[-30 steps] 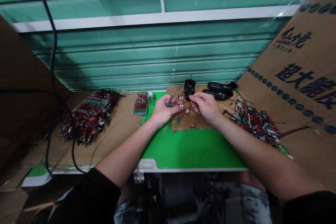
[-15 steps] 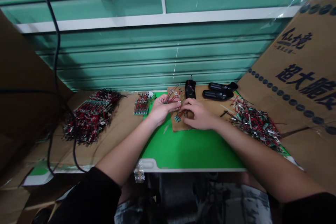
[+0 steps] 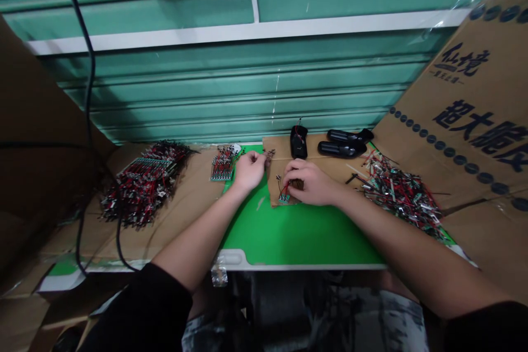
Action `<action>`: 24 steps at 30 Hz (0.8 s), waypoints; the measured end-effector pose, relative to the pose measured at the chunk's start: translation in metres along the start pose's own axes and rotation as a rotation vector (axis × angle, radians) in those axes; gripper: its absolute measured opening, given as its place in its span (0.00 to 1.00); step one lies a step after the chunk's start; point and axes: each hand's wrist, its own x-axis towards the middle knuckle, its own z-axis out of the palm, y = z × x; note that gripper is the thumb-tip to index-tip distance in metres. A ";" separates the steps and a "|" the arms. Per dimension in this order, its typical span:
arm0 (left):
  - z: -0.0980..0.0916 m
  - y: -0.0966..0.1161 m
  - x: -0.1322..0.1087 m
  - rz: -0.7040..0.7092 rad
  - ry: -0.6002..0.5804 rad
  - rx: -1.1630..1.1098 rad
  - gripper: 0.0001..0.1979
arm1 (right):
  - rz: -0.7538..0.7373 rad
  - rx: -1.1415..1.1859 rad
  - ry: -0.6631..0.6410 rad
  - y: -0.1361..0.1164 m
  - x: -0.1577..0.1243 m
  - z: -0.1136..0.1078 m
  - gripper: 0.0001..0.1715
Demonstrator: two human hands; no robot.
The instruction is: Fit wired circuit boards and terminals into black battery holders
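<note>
My right hand [image 3: 307, 182] is closed on red and black wires above a cardboard piece [image 3: 275, 168]. Those wires lead down to a small green circuit board [image 3: 284, 197] below the fingertips. To the left, my left hand [image 3: 249, 171] has its fingers pinched together, with thin wire ends [image 3: 269, 154] poking out past the fingertips; the rest of what it grips is hidden behind the hand. Just left of it lies a panel of wired circuit boards [image 3: 221, 165]. A black plastic housing [image 3: 298, 142] with a wire at its top stands behind my right hand.
A big heap of wired boards [image 3: 142, 187] lies at the left on cardboard. Loose wired boards [image 3: 404, 195] are piled at the right, near two black housings [image 3: 344, 144]. Black cables [image 3: 88, 93] hang at the left. A printed carton [image 3: 487, 93] walls the right side.
My hands have moved apart: the left has shifted slightly left, its wires now mostly hidden. The small board under my right hand has moved a little right and down.
</note>
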 end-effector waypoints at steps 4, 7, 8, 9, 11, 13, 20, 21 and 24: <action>-0.005 0.000 -0.002 0.093 0.013 0.262 0.14 | -0.017 -0.003 0.060 -0.002 0.001 -0.001 0.11; -0.007 0.003 -0.004 0.175 0.063 0.340 0.10 | -0.018 -0.023 0.115 -0.002 0.002 -0.001 0.11; -0.007 0.003 -0.005 0.194 0.078 0.346 0.11 | -0.015 -0.036 0.133 -0.001 0.002 0.000 0.11; -0.008 0.003 -0.005 0.210 0.089 0.343 0.12 | -0.010 -0.051 0.152 0.000 0.003 0.000 0.11; -0.008 0.003 -0.005 0.236 0.101 0.338 0.15 | 0.005 -0.082 0.192 0.001 0.003 0.000 0.11; -0.009 0.002 -0.005 0.252 0.093 0.362 0.16 | 0.024 -0.109 0.234 0.002 0.003 0.000 0.12; -0.015 0.007 -0.008 0.318 0.069 0.493 0.08 | 0.097 -0.153 0.389 0.004 0.004 0.002 0.12; -0.015 0.009 -0.009 0.329 0.074 0.510 0.08 | 0.104 -0.150 0.414 0.003 0.004 0.002 0.12; -0.014 0.012 -0.011 0.337 0.067 0.466 0.09 | 0.117 -0.130 0.480 0.003 0.005 0.001 0.11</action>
